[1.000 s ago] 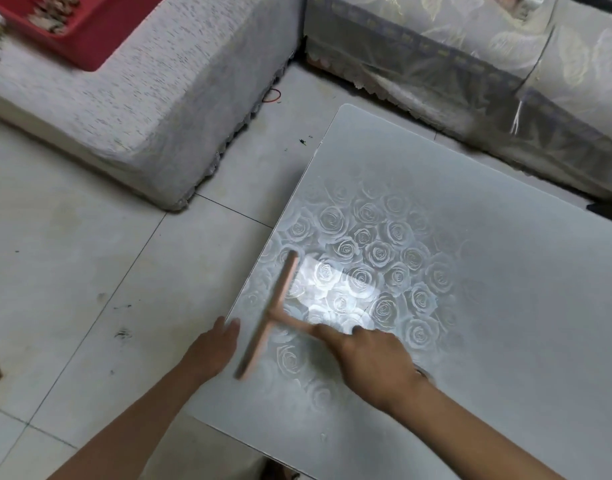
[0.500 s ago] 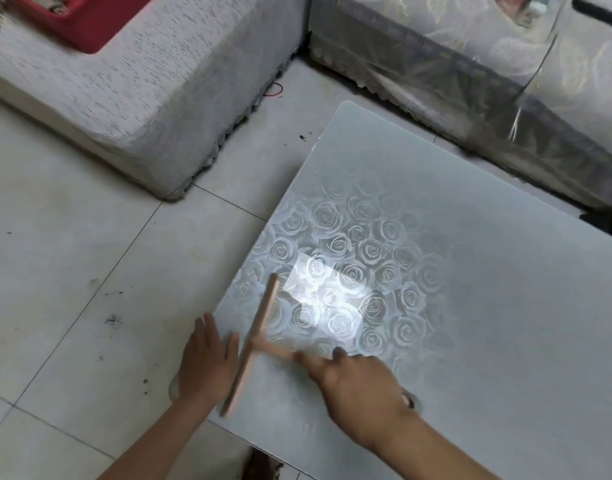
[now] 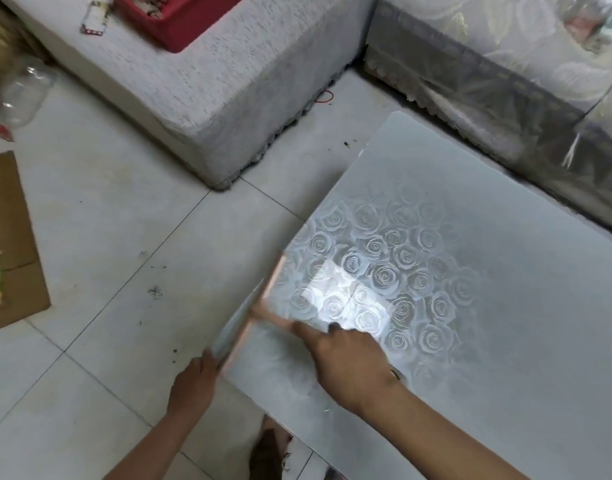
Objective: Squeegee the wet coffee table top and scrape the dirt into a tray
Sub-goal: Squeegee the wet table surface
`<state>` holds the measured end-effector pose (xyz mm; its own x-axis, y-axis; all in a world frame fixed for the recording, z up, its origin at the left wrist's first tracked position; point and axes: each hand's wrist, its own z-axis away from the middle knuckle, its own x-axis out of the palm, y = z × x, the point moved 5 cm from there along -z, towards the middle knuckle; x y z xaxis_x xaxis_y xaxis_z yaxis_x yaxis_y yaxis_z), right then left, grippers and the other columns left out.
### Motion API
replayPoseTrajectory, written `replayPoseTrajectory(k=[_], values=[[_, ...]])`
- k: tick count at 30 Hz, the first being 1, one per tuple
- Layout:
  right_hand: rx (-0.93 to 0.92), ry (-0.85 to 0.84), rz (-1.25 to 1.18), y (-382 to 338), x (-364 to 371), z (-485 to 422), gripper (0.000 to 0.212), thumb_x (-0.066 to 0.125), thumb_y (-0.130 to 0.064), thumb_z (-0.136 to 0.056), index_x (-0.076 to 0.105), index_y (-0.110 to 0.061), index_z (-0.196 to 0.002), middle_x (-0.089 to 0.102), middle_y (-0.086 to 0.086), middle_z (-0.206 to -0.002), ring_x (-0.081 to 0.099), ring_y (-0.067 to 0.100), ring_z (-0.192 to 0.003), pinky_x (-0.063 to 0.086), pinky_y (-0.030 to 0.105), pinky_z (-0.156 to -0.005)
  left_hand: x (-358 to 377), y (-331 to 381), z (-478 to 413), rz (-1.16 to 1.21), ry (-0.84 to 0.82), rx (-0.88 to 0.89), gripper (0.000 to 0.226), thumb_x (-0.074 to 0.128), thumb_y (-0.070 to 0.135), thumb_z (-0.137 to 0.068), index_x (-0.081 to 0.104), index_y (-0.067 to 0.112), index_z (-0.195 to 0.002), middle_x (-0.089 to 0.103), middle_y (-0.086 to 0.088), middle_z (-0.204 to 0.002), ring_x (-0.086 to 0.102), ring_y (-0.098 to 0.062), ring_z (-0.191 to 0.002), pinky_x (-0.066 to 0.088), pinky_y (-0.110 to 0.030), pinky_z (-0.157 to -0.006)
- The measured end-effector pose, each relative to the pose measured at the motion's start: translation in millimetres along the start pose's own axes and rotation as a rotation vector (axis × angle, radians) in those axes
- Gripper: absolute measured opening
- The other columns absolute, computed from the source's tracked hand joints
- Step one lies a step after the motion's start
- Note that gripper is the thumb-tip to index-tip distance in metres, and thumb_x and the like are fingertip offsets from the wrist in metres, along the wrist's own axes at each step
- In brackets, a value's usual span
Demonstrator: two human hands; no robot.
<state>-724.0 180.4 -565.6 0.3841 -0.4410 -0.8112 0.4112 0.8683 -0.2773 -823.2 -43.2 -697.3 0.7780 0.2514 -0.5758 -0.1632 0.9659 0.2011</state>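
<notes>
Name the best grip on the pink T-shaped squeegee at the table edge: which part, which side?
Its short handle stem, from the tabletop side, where the right hand holds it. The stem juts square from the long blade, which lies along the rose-patterned glass tabletop edge.

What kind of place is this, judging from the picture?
Most likely a home living room: a rose-patterned coffee table stands on a tiled floor, with cloth-covered sofa sections close beside it.

Glossy rose-patterned table top [image 3: 488,237], matt floor tiles [image 3: 100,209], speckled cloth cover [image 3: 228,81]
</notes>
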Motion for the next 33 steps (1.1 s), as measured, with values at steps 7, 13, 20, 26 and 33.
replayPoseTrajectory(k=[7, 13, 20, 26, 33], values=[[0.019, -0.034, 0.03, 9.0, 32.3, -15.3, 0.06, 0.034, -0.012, -0.095, 0.019, -0.042, -0.144, 0.058, 0.012, -0.097, 0.063, 0.032, -0.093, 0.038, 0.033, -0.067, -12.1, -34.3, 5.2, 0.133, 0.084, -0.075, 0.046, 0.027, 0.026, -0.103, 0.044, 0.003, -0.139, 0.043, -0.019, -0.144, 0.04, -0.034, -0.132, 0.03, -0.036, -0.106], [0.186, -0.082, 0.158, 82.8, 29.1, 65.6, 0.067, 0.031, -0.027, -0.099, -0.011, -0.064, -0.136, 0.04, -0.003, -0.079, 0.063, 0.024, -0.085, 0.038, 0.034, -0.062, -16.3, -14.8, 14.3, 0.024, 0.167, 0.183, 0.047, 0.039, 0.015, -0.099, 0.034, 0.002, -0.145, 0.032, -0.013, -0.153, 0.031, -0.025, -0.14, 0.025, -0.034, -0.112], [0.007, -0.092, 0.132, 19.6, 39.8, 42.3, 0.066, 0.034, -0.011, -0.089, 0.014, -0.045, -0.142, 0.055, 0.008, -0.102, 0.063, 0.031, -0.089, 0.031, 0.033, -0.064, 14.2, 20.0, 40.3, -0.345, 0.24, 0.487, 0.054, 0.044, 0.012, -0.094, 0.032, 0.002, -0.146, 0.02, -0.015, -0.157, 0.024, -0.027, -0.143, 0.029, -0.034, -0.112], [0.127, -0.152, 0.108, 99.4, 63.1, 79.2, 0.062, 0.033, -0.022, -0.094, 0.01, -0.058, -0.139, 0.057, 0.002, -0.105, 0.062, 0.029, -0.099, 0.045, 0.035, -0.074, 38.3, 49.3, 67.2, -0.487, 0.289, 0.689, 0.058, 0.086, -0.005, -0.043, 0.07, -0.011, -0.098, 0.067, -0.026, -0.107, 0.069, -0.039, -0.093, 0.058, -0.046, -0.07], [0.365, -0.103, 0.186, 204.7, 10.7, 145.5, 0.048, 0.029, -0.036, -0.099, 0.011, -0.063, -0.134, 0.065, -0.006, -0.101, 0.065, 0.022, -0.094, 0.048, 0.034, -0.072, 63.0, 61.7, 80.3, -0.376, 0.225, 0.711, 0.047, 0.067, -0.003, -0.077, 0.058, -0.007, -0.123, 0.061, -0.02, -0.124, 0.06, -0.033, -0.113, 0.051, -0.041, -0.092]])
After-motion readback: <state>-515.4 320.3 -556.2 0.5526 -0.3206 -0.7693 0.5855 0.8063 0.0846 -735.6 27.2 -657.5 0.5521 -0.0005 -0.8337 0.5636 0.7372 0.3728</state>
